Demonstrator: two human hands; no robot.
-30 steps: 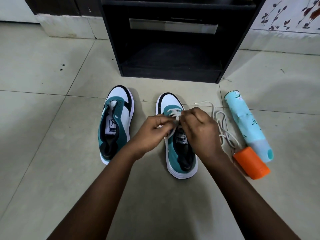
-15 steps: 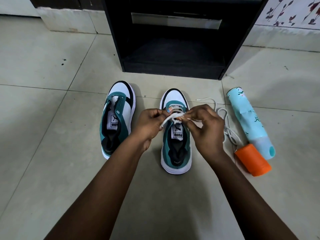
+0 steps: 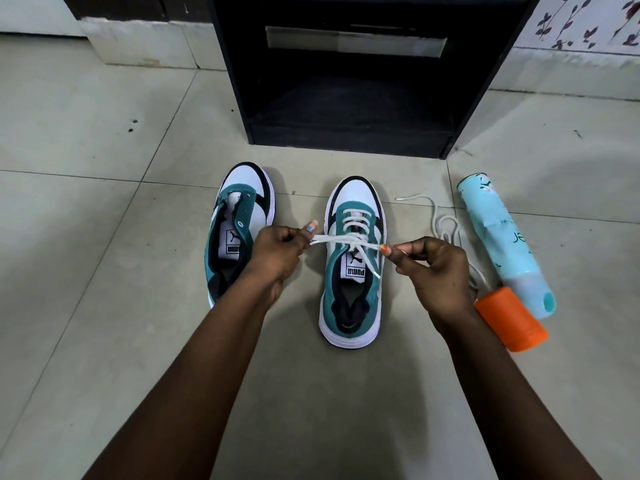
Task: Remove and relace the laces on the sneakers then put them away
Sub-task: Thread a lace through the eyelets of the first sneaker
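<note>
Two teal, white and black sneakers stand on the tiled floor, toes pointing away from me. The right sneaker (image 3: 351,282) carries a white lace (image 3: 349,239) threaded through its eyelets and crossed into a knot over the tongue. My left hand (image 3: 277,254) pinches the lace's left end, and my right hand (image 3: 433,268) pinches its right end, the two pulled apart sideways. The left sneaker (image 3: 239,223) has bare eyelets and no lace. A loose white lace (image 3: 445,226) lies coiled on the floor to the right of the laced sneaker.
A black open cabinet (image 3: 349,84) with a low shelf stands just beyond the shoes. A light blue spray can (image 3: 502,240) lies on the floor at right, with an orange cap (image 3: 510,318) beside its near end. Pale floor tiles (image 3: 104,237) stretch to the left.
My hands have moved apart from the middle of the right sneaker, drawing the lace ends out sideways and tightening the knot over the tongue.
</note>
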